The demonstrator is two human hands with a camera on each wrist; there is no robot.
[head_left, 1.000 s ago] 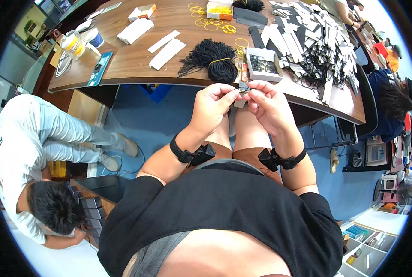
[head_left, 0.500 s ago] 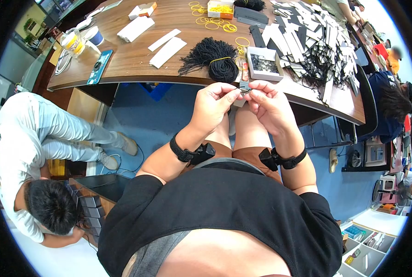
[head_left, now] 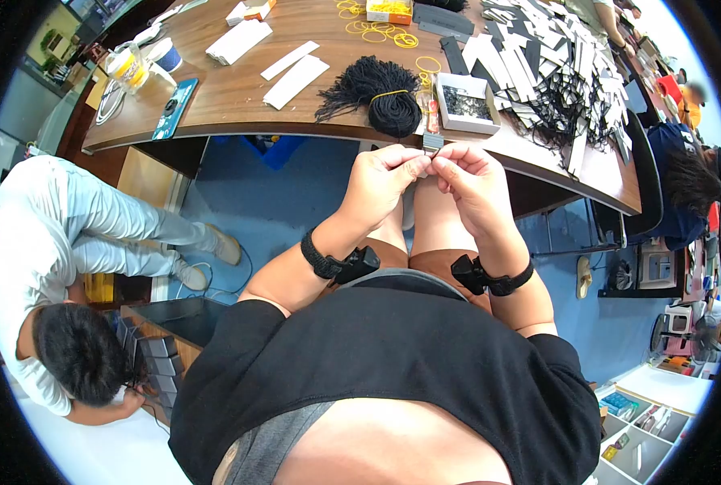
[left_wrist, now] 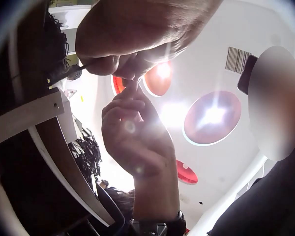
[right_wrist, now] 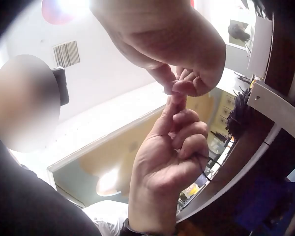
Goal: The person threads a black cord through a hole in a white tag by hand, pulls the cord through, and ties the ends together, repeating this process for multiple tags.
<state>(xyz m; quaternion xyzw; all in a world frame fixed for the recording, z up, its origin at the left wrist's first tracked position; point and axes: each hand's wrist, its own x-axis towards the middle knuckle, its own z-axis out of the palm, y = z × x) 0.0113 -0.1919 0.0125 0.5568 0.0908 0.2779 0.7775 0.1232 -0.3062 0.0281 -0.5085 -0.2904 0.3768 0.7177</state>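
Observation:
In the head view my left hand (head_left: 383, 184) and right hand (head_left: 475, 183) meet at the fingertips beside the table's front edge, pinching a thin black cord (head_left: 434, 156). A grey tag (head_left: 433, 141) lies just beyond the fingertips, at the table edge. The left wrist view shows my left hand (left_wrist: 137, 37) above my right hand (left_wrist: 137, 142), with the holed tag (left_wrist: 32, 115) to the side. In the right wrist view cord (right_wrist: 205, 164) loops out from my left hand's (right_wrist: 162, 167) curled fingers; my right hand (right_wrist: 182, 44) is above. The pinched cord is mostly hidden by the fingertips.
On the table (head_left: 215, 93) are a banded black cord bundle (head_left: 394, 111), an open white box (head_left: 465, 105), yellow rubber bands (head_left: 380, 34), white strips (head_left: 296, 81), a phone (head_left: 174, 109) and a heap of tags (head_left: 538, 65). A person (head_left: 77, 347) bends at the left.
The grey tag shows more fully beyond my fingertips, a little farther from them than before. My hands have shifted slightly, still fingertip to fingertip. The person at the left has moved their head a little.

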